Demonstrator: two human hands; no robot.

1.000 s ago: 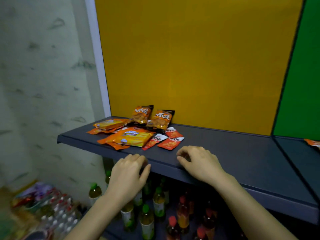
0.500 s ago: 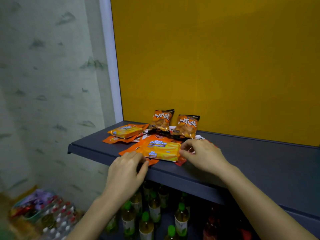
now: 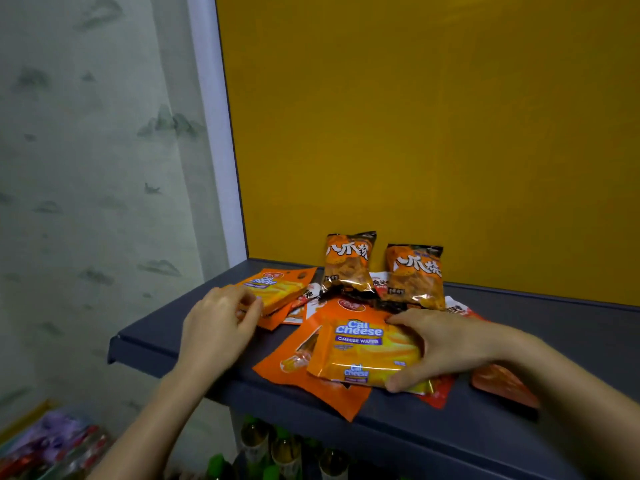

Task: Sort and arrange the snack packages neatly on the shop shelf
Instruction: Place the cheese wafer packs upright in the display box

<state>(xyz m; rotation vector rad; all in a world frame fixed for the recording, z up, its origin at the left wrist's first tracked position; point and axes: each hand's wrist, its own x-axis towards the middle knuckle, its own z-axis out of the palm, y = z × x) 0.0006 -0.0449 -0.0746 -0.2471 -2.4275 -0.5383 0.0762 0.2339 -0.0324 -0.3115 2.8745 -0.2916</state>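
A heap of orange snack packs lies on the dark grey shelf (image 3: 571, 341). My right hand (image 3: 446, 344) grips the near Cal Cheese wafer pack (image 3: 363, 355) by its right edge, thumb under the front corner. That pack lies on a flat orange pouch (image 3: 304, 375). My left hand (image 3: 218, 327) has its fingers curled at the near edge of a second Cal Cheese pack (image 3: 273, 289) further left; whether it pinches the pack is unclear. Two orange-black snack bags (image 3: 349, 261) (image 3: 415, 275) stand against the yellow back panel. Small red packets (image 3: 502, 382) lie under and right of my right hand.
A yellow back panel (image 3: 415, 133) closes the shelf behind. A white post and patterned wall (image 3: 86, 202) stand at the left. Bottles (image 3: 287, 455) with green caps fill the shelf below. Bare shelf surface stretches to the right.
The view has moved closer and left. My right hand has closed on the near Cal Cheese pack; my left hand has risen from the shelf's front edge to the left pack.
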